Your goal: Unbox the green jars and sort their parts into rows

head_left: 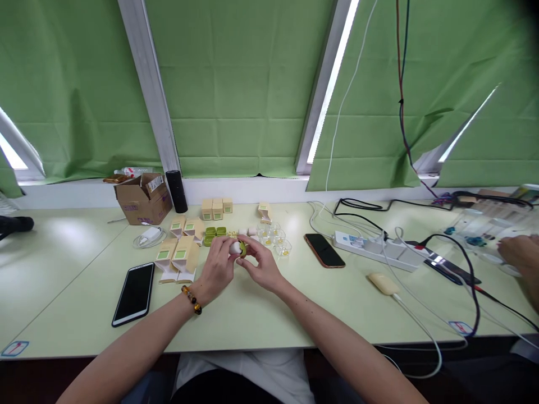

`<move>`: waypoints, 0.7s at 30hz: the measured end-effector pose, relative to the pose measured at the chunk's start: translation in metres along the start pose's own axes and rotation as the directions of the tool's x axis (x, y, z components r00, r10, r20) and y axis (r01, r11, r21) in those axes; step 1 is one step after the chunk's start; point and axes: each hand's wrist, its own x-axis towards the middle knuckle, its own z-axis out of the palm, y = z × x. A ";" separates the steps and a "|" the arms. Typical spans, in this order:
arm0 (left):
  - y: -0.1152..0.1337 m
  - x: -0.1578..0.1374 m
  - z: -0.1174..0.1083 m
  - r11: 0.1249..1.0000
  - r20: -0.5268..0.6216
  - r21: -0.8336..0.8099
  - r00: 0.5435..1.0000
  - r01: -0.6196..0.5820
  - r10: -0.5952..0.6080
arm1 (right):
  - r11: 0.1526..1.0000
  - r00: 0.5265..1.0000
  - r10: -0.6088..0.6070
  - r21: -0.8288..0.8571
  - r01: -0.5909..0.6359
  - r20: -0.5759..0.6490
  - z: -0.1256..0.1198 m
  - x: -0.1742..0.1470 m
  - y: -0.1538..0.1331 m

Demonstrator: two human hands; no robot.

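Over the middle of the table, both my hands meet around a small white-and-green piece point(236, 248). My left hand point(217, 262), with a beaded bracelet at the wrist, is closed on its white side. The fingers of my right hand point(264, 266) pinch its green side. Just behind my hands are green square containers point(214, 233), partly covered by the left hand, and small pale pink pieces point(251, 231). Clear plastic cups point(278, 238) with yellow bits in them stand beyond my right hand. Left of my left hand are open cream cartons point(185, 252) with green labels.
Closed small cartons point(217, 209) and a single open one point(264, 212) are farther back. Phones lie at left point(133, 294) and right point(324, 251). A cardboard box point(145, 201), black cylinder point(176, 192), power strip point(379, 252) and loose cables surround the area. Another person's hand point(520, 255) is at far right.
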 end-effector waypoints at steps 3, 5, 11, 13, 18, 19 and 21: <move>0.001 0.001 0.000 0.989 -0.011 -0.119 0.996 0.086 -0.087 | 0.999 1.000 -0.004 -0.037 0.004 -0.014 -0.001 0.002 0.000; 0.003 0.001 0.001 0.976 -0.011 -0.175 0.991 0.131 -0.135 | 0.999 0.999 0.027 -0.033 -0.028 -0.039 0.001 0.003 0.001; -0.002 0.007 -0.001 0.880 -0.132 -0.393 0.930 0.269 -0.343 | 0.968 0.976 0.207 0.157 -0.194 -0.068 -0.002 0.006 0.012; -0.009 0.012 -0.001 0.713 -0.120 -0.608 0.848 0.348 -0.517 | 0.952 0.959 0.263 0.188 -0.241 -0.104 -0.009 0.008 0.015; -0.028 0.020 0.003 -0.093 0.324 -0.927 0.648 0.364 -0.689 | 0.938 0.934 0.324 0.177 -0.297 -0.153 -0.014 0.009 0.015; -0.029 0.020 0.003 -0.185 0.372 -0.921 0.627 0.344 -0.685 | 0.937 0.932 0.333 0.163 -0.310 -0.144 -0.012 0.008 0.014; -0.030 0.020 0.002 -0.272 0.409 -0.911 0.596 0.309 -0.691 | 0.936 0.931 0.345 0.123 -0.331 -0.118 -0.006 0.005 0.013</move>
